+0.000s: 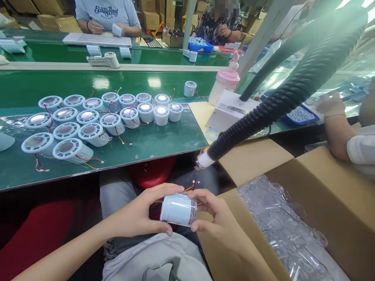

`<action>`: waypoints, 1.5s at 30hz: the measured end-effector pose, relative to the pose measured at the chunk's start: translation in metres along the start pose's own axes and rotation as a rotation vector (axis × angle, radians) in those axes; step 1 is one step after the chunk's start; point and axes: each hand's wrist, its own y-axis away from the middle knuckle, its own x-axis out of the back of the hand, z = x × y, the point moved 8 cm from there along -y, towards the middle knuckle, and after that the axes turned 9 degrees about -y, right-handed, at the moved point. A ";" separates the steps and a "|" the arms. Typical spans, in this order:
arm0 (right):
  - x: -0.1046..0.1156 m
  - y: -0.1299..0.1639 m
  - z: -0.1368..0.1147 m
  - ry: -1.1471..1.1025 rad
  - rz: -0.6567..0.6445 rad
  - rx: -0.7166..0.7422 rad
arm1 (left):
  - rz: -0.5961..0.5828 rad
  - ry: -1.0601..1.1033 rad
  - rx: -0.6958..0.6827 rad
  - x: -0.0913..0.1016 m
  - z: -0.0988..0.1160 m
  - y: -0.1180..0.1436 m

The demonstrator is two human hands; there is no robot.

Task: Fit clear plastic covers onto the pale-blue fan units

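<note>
My left hand (144,214) grips the left end of a light blue cylindrical housing (175,210) above my lap, thumb below and fingers on top. At its other end, my right hand (216,219) holds a clear plastic sleeve (193,211) that surrounds part of the housing. Thin wires with small white plugs (193,182) stick up behind it. On the bench ahead, several similar blue housings (94,132) stand in rows, with round metallic centres and red wires. Above my right hand hangs the white-tipped end of a black corrugated hose (234,142).
To the right, an open cardboard box (262,230) holds clear plastic sleeves (281,218). A pink-lidded bottle (225,84) and a white box (227,110) stand at the bench's right. Co-workers sit across the green conveyor (158,80); another person's arm (336,128) is at right.
</note>
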 end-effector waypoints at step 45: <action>0.088 0.032 0.061 -0.506 0.600 -0.095 | 1.095 -0.328 0.326 0.179 -0.033 0.150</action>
